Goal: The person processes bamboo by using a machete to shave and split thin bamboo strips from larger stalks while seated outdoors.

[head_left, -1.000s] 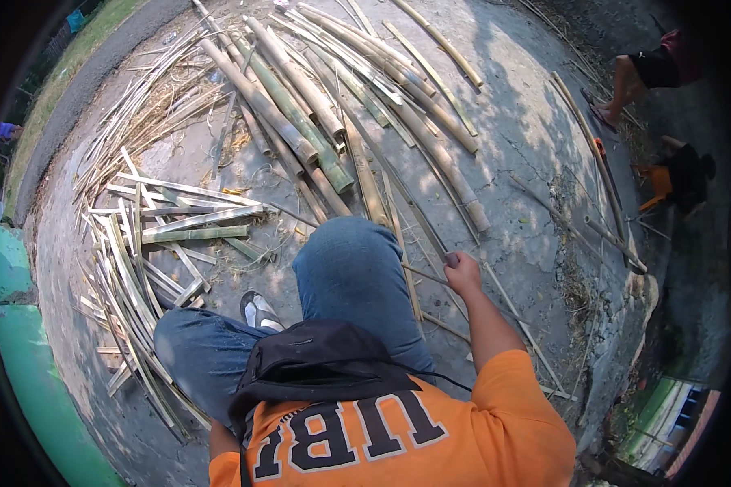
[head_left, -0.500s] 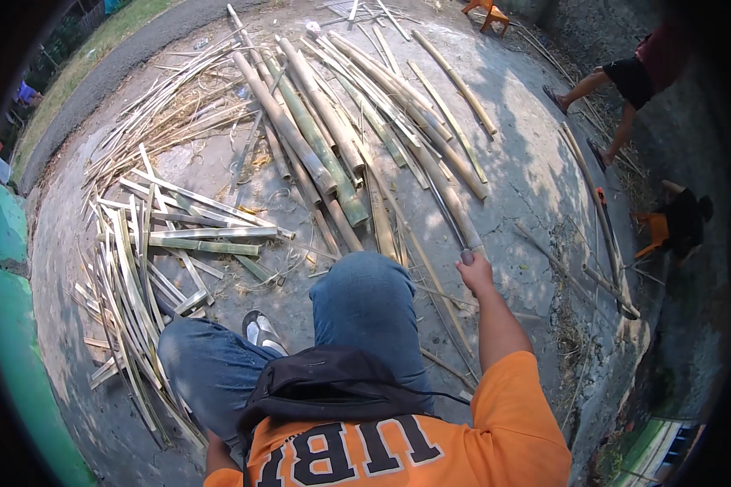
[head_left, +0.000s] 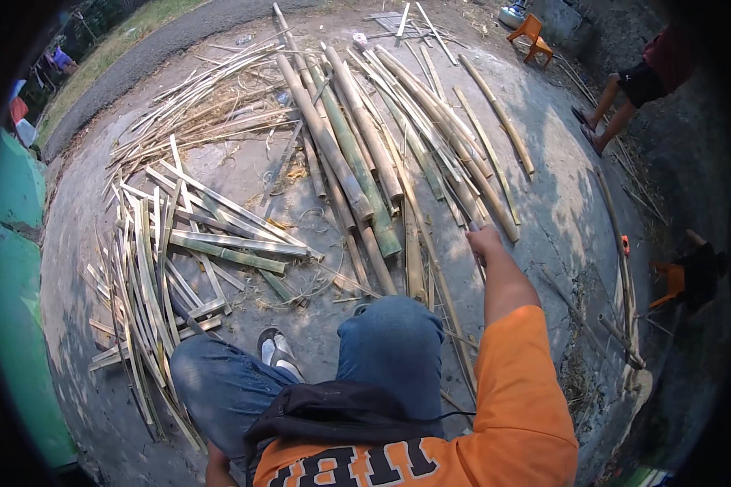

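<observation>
My right hand (head_left: 485, 241) is closed round the handle of a long-bladed knife, out ahead of my right knee. Its blade is hard to make out now against the bamboo in front of it. Just beyond my fist lies the near end of a bamboo pole (head_left: 471, 199), one of several spread lengthwise on the ground. A green bamboo pole (head_left: 357, 158) rests in the middle of that pile. Of my left arm only a bit of forearm (head_left: 218, 467) shows at the bottom edge; the left hand is out of sight.
Split bamboo strips (head_left: 142, 268) are heaped left of my knees, with thinner strips (head_left: 195, 97) farther off. Two people are at the right, one standing (head_left: 646, 77) and one lower down (head_left: 698, 272) by an orange chair (head_left: 670, 280). Another orange chair (head_left: 532, 39) stands far right.
My right hand has moved forward, away from me, with the knife. The view has shifted, so the bamboo sits farther right and lower. The standing person's legs are closer together.
</observation>
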